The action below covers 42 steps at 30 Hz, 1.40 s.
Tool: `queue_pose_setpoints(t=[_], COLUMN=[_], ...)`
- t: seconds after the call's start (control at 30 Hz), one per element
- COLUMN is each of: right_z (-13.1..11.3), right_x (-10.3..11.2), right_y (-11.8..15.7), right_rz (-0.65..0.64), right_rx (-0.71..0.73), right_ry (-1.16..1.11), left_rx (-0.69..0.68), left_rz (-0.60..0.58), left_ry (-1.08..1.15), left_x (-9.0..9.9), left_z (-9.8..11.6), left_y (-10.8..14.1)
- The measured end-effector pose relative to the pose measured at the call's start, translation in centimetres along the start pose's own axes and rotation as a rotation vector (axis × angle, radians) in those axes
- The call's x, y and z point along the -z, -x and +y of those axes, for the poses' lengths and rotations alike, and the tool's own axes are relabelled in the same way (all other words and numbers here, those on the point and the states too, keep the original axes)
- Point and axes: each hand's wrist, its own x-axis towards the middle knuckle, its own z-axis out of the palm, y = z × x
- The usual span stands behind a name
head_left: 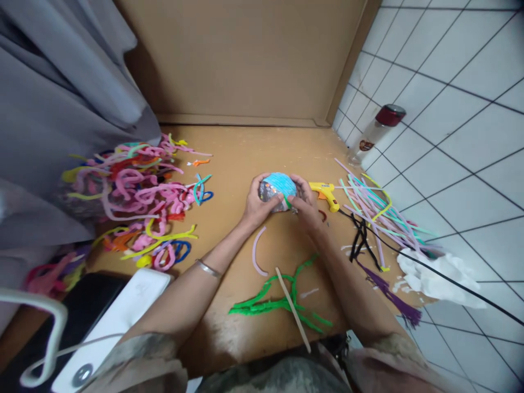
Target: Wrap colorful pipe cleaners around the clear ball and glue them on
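A rounded ball is held between both hands above the middle of the table. Its upper part is covered in bright blue strands; the lower left looks dark and speckled. My left hand wraps its left side, thumb across the front. On the other side my right hand grips it, with the thumb on a short green piece of pipe cleaner at the front. Nearer me lie green pipe cleaners, a wooden stick and a curved lilac pipe cleaner.
A yellow glue gun lies right of my hands, its black cord running right. Mixed pipe cleaners heap at left; straight ones lie at right by white tissue. A bottle stands by the tiled wall, a cardboard panel behind.
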Motion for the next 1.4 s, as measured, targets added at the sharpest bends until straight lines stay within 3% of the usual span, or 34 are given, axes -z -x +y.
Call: queue_pose_setpoints(t=[0.5, 0.87, 1.4], right_z=[1.4, 2.9, 2.6], right_x=[0.3, -1.0, -1.3], right_y=[-0.4, -0.8, -0.2], right_rz=[0.018, 0.165, 0.156], right_rx=[0.088, 0.147, 0.200], right_ry=[0.081, 0.121, 0.186], left_rx=[0.101, 0.052, 0.043], left_rz=[-0.006, -0.061, -0.071], left_ry=[0.175, 0.201, 0.158], left_x=[0.1, 0.4, 0.8], left_z=[-0.2, -0.5, -0.3], left_y=[0.0, 0.0, 0.1])
